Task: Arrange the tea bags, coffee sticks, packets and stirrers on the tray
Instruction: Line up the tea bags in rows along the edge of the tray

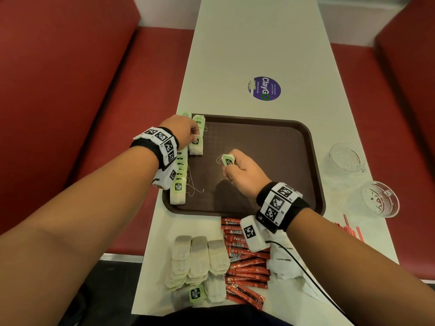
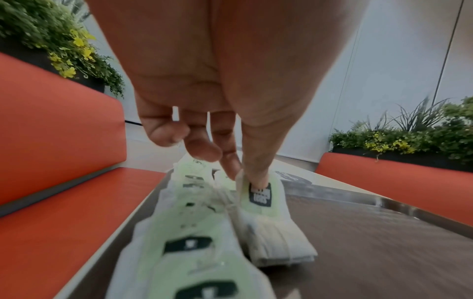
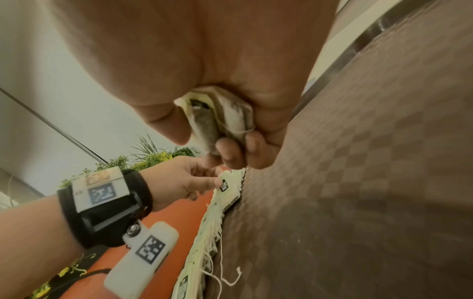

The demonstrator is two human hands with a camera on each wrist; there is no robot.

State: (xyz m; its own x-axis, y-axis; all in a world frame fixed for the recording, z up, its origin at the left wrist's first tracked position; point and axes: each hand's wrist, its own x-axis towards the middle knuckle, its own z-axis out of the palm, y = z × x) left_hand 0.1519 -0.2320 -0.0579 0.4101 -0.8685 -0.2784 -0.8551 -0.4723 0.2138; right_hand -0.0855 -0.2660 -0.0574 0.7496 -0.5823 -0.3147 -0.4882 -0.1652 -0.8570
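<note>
Tea bag (image 1: 227, 160) in right hand (image 1: 244, 171), left hand (image 1: 182, 131) on stack (image 1: 196, 148) on tray (image 1: 259, 118)

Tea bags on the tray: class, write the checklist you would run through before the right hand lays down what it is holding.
1. Right hand grips its tea bags firmly: ok.
2. How many bags it holds: cannot tell.
3. Left hand pinches the second-row tea bag, steadying it: ok.
4. Bare tray floor free beside that row: ok.
5. Strings of the edge row tucked in: not ok, they trail over the tray floor.
</note>
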